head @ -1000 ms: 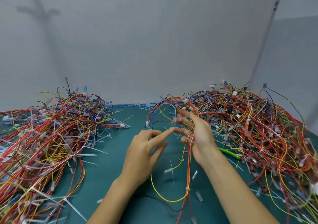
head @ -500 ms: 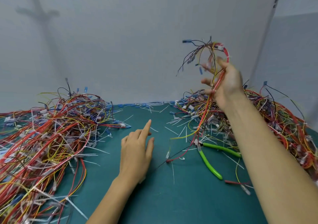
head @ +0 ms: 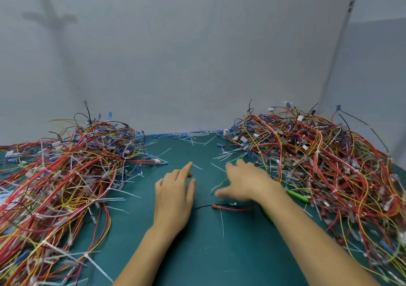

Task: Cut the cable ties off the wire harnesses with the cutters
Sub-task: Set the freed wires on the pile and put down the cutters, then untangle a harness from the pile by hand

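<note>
The left wire pile (head: 66, 175) and the right wire pile (head: 318, 164) sit on the green mat (head: 197, 252). Between them, the left hand (head: 173, 195) rests on the mat with one finger pointing out. The blurry right hand (head: 248, 182) spreads its fingers near the green cutters (head: 297, 195).

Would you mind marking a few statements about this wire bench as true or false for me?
1. The left hand holds nothing. True.
2. The right hand grips the cutters. False: it is open with its fingers spread, and the green-handled cutters lie on the mat beside the right forearm.
3. A left wire pile and a right wire pile flank the hands. True.
4. The mat between the piles bears no cut ties. False: loose white ties lie scattered there, thickest by the back wall.
5. A red wire lies on the mat near the right wrist. True.
</note>
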